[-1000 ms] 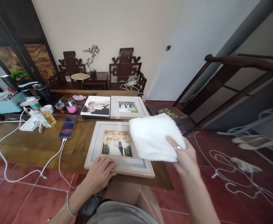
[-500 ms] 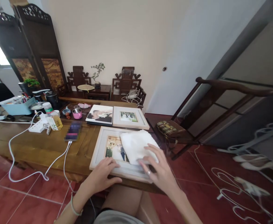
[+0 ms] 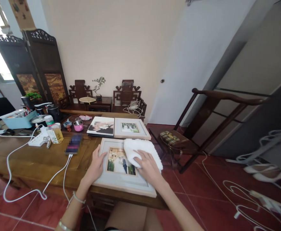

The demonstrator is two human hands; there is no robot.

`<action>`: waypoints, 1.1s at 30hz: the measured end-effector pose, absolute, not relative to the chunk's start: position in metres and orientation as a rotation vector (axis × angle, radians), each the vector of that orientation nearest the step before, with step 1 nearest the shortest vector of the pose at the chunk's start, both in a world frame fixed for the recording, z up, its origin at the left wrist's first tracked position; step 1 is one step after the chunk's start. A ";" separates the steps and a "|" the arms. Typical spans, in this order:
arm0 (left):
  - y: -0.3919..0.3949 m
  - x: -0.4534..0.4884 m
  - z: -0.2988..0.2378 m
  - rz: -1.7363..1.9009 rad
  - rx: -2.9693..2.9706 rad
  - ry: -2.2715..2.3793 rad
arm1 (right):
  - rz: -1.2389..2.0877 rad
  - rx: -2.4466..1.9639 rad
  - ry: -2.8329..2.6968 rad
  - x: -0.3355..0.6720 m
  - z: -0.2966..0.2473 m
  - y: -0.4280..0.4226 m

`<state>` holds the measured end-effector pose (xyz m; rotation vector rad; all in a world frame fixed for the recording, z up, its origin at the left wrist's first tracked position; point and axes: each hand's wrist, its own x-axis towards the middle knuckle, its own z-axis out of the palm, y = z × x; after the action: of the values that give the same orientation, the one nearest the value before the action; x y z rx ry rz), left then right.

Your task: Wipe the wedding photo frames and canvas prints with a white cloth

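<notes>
Pale picture frame [image 3: 123,186] with wide white mat and colour photo, flat and face up at near right corner of wooden table [image 3: 34,157]. Folded white cloth [image 3: 141,149], slightly rumpled, atop frame, toward table's right edge.

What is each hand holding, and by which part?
Nothing is gripped. Right hand presses the white cloth, at its near edge, flat onto the picture frame; left hand rests flat on its left border.

The white cloth [image 3: 133,148] hides a far corner of the picture frame [image 3: 121,186]; the phone [image 3: 74,144] is blurred.
</notes>
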<state>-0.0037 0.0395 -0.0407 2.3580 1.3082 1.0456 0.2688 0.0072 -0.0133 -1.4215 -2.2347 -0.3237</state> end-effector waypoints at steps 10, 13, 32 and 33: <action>0.040 -0.002 -0.040 0.881 2.330 1.242 | -0.267 -1.479 -2.291 0.280 -0.015 0.056; 0.042 -0.001 -0.043 0.859 2.337 1.293 | -0.226 -1.485 -2.310 0.276 -0.026 0.055; 0.056 0.000 -0.041 0.896 2.397 1.217 | -0.184 -1.524 -2.301 0.278 -0.022 0.051; 0.055 0.001 -0.042 0.900 2.395 1.226 | -0.184 -1.532 -2.299 0.278 -0.020 0.052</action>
<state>0.0008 0.0554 -0.0421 2.3950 1.2256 0.9003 0.2775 0.0519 -0.0204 -1.5317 -2.2989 -0.1835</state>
